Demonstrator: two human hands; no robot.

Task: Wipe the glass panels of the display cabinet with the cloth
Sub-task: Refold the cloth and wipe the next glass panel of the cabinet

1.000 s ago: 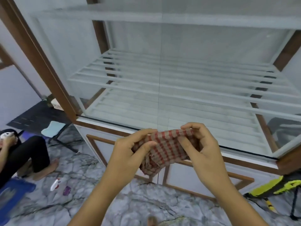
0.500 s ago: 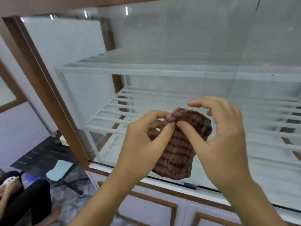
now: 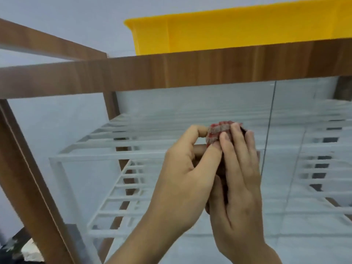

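Observation:
A red checked cloth [image 3: 219, 131] is bunched up in front of the cabinet's front glass panel [image 3: 167, 115], near its upper part. My left hand [image 3: 182, 180] pinches the cloth's left edge between thumb and index finger. My right hand [image 3: 238, 183] lies over the cloth with fingers straight and pointing up, covering most of it. Whether the cloth touches the glass I cannot tell. A vertical seam [image 3: 268, 130] between two glass panels runs just right of my hands.
A wooden top rail [image 3: 171, 71] crosses above the glass, with a yellow plastic bin [image 3: 219, 31] standing on the cabinet top. White slatted shelves [image 3: 118, 149] sit behind the glass. A wooden corner post [image 3: 28, 178] stands at the left.
My view and both hands have risen from the cabinet's lower part to its top. The cloth went from spread between my hands to bunched under my flattened right hand.

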